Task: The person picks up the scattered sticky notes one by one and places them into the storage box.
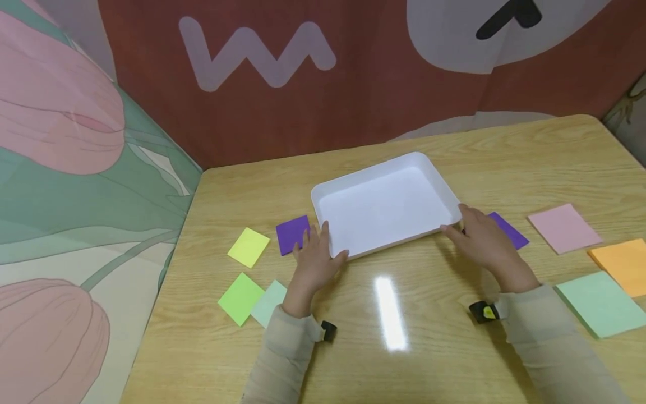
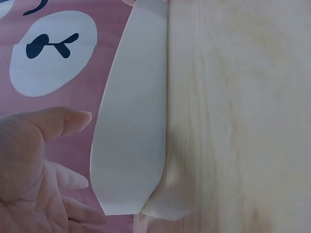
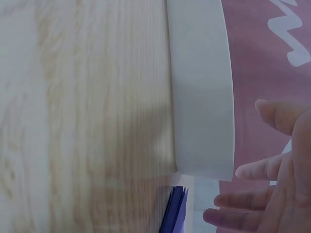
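Observation:
A shallow white rectangular tray (image 1: 383,207) with nothing in it lies slightly turned on the wooden table. At its near left corner is my left hand (image 1: 315,261), fingers spread and fingertips right at the rim. My right hand (image 1: 481,238) is at the near right corner, its thumb and fingers apart around that corner. Both wrist views show straight or relaxed fingers close to the tray's outer wall (image 2: 131,111). Beside the left fingers lies a purple paper square (image 1: 291,234); another purple stack (image 1: 508,231) is partly hidden behind the right hand.
On the left lie yellow (image 1: 249,247), bright green (image 1: 241,299) and pale mint (image 1: 269,304) squares, the mint partly behind my sleeve. Pink (image 1: 564,229), orange (image 1: 623,264) and larger mint (image 1: 603,306) pads lie right. A red printed wall covering (image 1: 303,123) borders the table's far edge.

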`<action>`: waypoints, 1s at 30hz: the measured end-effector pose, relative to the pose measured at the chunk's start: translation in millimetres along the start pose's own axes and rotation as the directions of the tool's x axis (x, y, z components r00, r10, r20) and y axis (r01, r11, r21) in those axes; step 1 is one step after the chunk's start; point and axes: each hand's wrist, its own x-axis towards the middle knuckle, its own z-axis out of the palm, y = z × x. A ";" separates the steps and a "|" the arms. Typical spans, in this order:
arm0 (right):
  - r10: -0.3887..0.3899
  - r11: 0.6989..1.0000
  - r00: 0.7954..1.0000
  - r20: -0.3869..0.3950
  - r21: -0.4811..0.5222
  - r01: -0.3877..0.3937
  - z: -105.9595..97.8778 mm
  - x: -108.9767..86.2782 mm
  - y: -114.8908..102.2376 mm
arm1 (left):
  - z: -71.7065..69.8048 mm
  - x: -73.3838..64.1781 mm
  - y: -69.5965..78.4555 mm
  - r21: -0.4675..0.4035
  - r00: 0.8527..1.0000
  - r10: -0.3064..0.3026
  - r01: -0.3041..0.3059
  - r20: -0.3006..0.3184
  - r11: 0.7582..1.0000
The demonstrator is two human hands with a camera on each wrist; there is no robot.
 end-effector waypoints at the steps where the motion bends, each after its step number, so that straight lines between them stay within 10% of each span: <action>1: 0.004 1.000 1.000 0.004 0.002 -0.004 0.2 0.6 0.4 | 0.6 0.4 -0.3 -0.002 1.000 0.000 0.000 -0.002 1.000; 30: 0.074 0.997 0.997 0.028 0.021 -0.075 4.2 15.0 -0.5 | 7.7 7.7 -4.0 -0.168 0.999 -0.019 0.026 0.044 0.985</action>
